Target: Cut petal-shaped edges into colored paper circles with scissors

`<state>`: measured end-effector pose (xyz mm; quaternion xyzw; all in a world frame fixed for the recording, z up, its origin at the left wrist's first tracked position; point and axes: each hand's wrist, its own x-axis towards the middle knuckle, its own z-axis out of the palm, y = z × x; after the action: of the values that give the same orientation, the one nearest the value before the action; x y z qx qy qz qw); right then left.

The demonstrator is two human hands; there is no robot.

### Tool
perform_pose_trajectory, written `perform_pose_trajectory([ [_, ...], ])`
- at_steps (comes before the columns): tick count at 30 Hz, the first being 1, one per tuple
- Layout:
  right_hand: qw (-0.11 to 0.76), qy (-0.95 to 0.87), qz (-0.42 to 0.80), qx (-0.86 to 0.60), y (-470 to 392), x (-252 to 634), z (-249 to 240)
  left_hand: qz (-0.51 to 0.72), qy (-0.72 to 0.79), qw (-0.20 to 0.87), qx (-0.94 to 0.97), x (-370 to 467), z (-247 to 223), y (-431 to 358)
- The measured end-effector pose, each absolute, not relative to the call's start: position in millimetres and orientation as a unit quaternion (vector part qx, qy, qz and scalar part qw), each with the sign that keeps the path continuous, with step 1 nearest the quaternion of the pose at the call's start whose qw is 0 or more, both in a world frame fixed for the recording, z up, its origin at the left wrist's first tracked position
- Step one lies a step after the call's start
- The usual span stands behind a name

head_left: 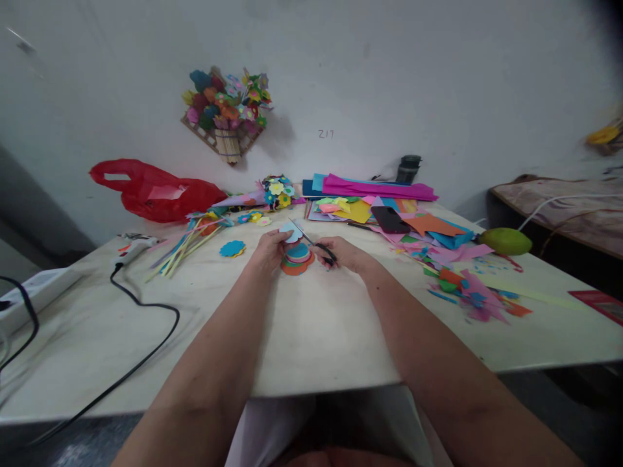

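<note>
My left hand (270, 251) pinches a light blue paper piece (291, 231) with a partly scalloped edge. In my right hand (341, 253) is a pair of scissors (328, 252) with black handles, its blades reaching to the light blue paper's right edge. Just below both hands lies a stack of coloured paper discs (298, 264), with orange, green, pink and blue layers showing; my left hand partly covers it. Further left, a blue scalloped paper flower (232, 248) rests flat on the table, with a yellow edge beneath it.
A glue gun (136, 250) with a black cord and a power strip (41, 295) are at the left. Paper strips (187, 243) and a red plastic bag (160, 194) lie behind. On the right are paper scraps (477, 295), a phone (390, 220) and a green fruit (506, 241).
</note>
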<state>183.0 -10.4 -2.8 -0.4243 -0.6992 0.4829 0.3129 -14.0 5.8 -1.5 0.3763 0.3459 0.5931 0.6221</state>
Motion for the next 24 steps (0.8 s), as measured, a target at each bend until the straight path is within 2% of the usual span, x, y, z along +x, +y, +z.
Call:
perform_pose_trajectory([
  [24, 0.310, -0.707, 0.497, -0.397, -8.3, 184.4, -6.8, 0.590, 0.343, 0.621, 0.386, -13.7, -1.1, 2.2],
])
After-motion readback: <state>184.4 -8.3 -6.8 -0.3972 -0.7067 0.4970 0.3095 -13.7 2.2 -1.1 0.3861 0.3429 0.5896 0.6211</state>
